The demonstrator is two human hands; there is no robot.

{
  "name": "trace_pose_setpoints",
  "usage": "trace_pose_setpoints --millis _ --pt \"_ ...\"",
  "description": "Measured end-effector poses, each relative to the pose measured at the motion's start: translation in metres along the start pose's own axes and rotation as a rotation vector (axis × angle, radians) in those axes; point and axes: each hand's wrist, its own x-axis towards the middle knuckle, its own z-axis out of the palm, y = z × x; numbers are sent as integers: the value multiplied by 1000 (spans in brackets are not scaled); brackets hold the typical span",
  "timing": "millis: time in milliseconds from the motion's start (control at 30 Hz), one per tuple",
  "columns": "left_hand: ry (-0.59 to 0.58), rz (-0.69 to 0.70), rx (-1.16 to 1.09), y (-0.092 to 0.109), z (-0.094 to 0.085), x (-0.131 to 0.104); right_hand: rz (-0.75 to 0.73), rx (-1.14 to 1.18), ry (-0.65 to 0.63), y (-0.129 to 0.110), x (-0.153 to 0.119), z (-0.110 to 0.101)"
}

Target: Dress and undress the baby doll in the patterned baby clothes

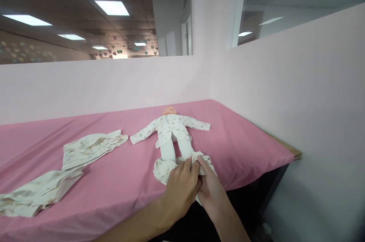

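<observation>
A baby doll point(170, 111) lies on its back on the pink-covered table, its head toward the wall. It wears a white patterned long-sleeved top point(171, 125) with both sleeves spread out. White patterned pants point(162, 170) are bunched around the lower ends of the doll's white legs point(167, 151). My left hand point(184, 183) and my right hand point(209, 185) are close together at the doll's foot on the right side, both closed on the bunched pants. The foot there is hidden by cloth and fingers.
Two more white patterned garments lie on the left: one farther back point(91, 147), one nearer the front edge point(42, 192). The pink tablecloth point(119, 185) hangs over the front edge. White walls point(299, 82) with windows stand behind and right.
</observation>
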Motion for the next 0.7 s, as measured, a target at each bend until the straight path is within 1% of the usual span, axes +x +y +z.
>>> trace_pose_setpoints --millis 67,133,267,367,433,500,600,700 --pt "-1 -1 69 -5 -1 6 -25 23 0 0 0 3" --pt "4 -8 63 -11 -4 9 -44 33 -7 -1 -1 6" --pt "29 -13 -103 -18 -4 7 -41 46 -11 -2 -3 9" --pt "70 0 -155 -22 0 5 -44 23 -29 1 -6 10" --pt "91 11 -201 -27 2 7 -82 -19 -52 4 -7 9" --pt "98 18 -300 -32 4 12 -133 -50 -78 7 -7 6" --pt "73 6 -440 -41 3 20 -144 -94 -120 11 -9 1" --pt "4 -35 -527 -51 3 29 -132 -200 -146 12 -17 -2"
